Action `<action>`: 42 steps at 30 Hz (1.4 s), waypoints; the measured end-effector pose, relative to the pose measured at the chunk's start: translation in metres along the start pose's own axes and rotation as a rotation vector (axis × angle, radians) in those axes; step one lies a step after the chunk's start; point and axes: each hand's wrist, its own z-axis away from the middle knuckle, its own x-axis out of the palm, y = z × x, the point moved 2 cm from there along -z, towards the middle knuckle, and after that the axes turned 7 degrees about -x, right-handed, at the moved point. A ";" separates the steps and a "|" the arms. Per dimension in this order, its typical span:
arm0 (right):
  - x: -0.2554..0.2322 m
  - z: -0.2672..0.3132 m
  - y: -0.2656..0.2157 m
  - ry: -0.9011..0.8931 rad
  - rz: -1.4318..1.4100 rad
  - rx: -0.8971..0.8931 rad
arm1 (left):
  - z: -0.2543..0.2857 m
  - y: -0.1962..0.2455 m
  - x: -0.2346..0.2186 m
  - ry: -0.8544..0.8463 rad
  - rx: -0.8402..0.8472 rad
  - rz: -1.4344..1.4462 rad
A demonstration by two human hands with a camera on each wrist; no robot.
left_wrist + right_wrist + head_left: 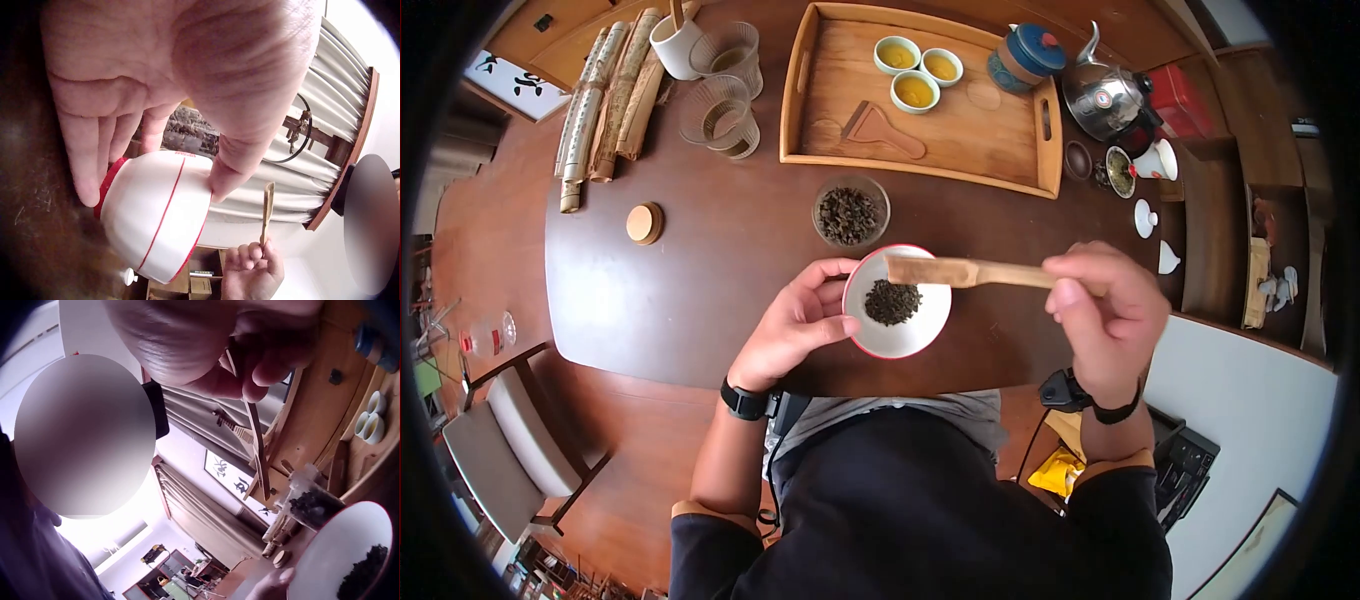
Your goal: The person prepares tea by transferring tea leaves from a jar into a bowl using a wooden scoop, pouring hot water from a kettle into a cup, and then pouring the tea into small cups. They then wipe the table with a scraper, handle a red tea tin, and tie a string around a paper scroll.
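Dark dry leaves lie in a white bowl with a red rim. My left hand grips that bowl between thumb and fingers, tilted in the left wrist view. A wooden scoop is pinched by my right hand, its flat end over the bowl in the head view. The right wrist view shows the scoop with nothing visible on it. Just beyond the bowl stands a glass jar of dark leaves.
A wooden tray holds several items, among them three filled cups. Two glasses and bamboo rolls stand at the back left, a round lid nearer. A metal kettle is at the back right.
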 end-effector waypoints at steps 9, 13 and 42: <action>0.035 0.060 0.047 -0.090 0.307 -0.282 | 0.003 -0.003 0.009 0.059 0.036 -0.138; 0.038 0.078 0.053 -0.134 0.273 -0.245 | 0.006 -0.005 0.015 0.102 0.067 -0.169; 0.033 0.098 0.043 -0.010 0.429 -0.366 | 0.025 0.012 0.051 0.263 0.132 -0.222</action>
